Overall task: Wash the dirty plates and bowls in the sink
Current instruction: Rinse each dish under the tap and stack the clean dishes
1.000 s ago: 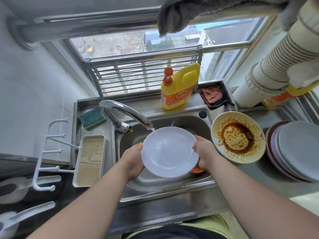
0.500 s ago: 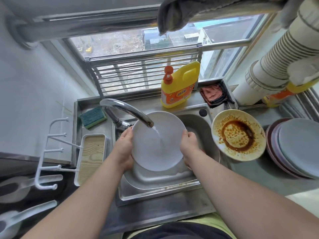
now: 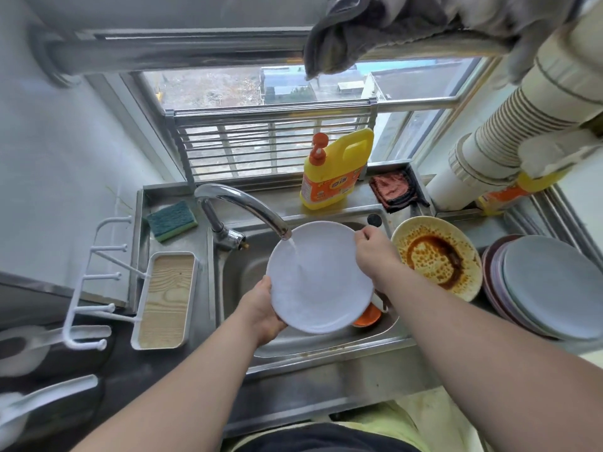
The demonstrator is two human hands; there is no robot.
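step: rinsing white plate (image 3: 321, 278) under tap (image 3: 243, 203) | grip: left hand (image 3: 261, 308) and right hand (image 3: 375, 252) both clasp its rim | next: likely set aside; take sauce-stained plate (image 3: 435, 256)

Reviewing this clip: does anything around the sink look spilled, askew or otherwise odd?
Nothing looks spilled or broken. The sauce-smeared plate overhangs the sink at its right edge, awaiting washing. Both hands hold the white plate under the faucet stream, as expected.

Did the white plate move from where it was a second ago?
Yes. The white plate has gone up under the faucet, so water now runs over it. Before, it sat just below the spout.
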